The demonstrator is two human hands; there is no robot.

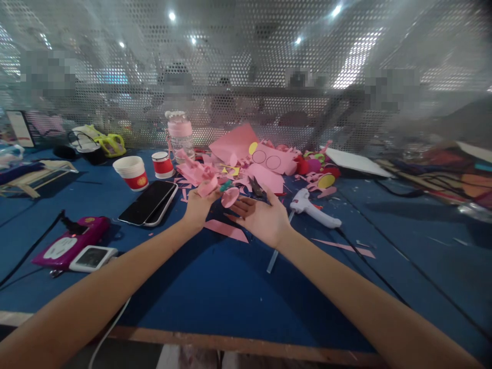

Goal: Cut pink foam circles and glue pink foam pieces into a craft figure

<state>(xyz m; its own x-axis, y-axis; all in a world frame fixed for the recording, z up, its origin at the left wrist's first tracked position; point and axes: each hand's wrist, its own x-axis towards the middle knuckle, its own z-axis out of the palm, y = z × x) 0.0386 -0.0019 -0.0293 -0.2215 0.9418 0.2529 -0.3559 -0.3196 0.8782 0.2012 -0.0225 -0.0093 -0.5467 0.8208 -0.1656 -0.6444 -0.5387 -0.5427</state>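
Observation:
My left hand (198, 205) is closed on a small piece of pink paper (207, 185) and holds it up over the blue table (215, 287). My right hand (261, 218) lies palm up beside it with fingers stretched out. A small round pink paper piece (230, 196) sits at its fingertips. Small dark scissors (257, 188) lie just behind my right hand. A heap of pink paper cut-outs (265, 164) spreads behind both hands.
A white glue gun (313, 207) with its cord lies right of my right hand. Two stacked phones (148, 203), paper cups (132, 172), a pink bottle (180, 134) and a magenta device (69, 242) sit to the left. A perforated screen (246, 77) closes the far side.

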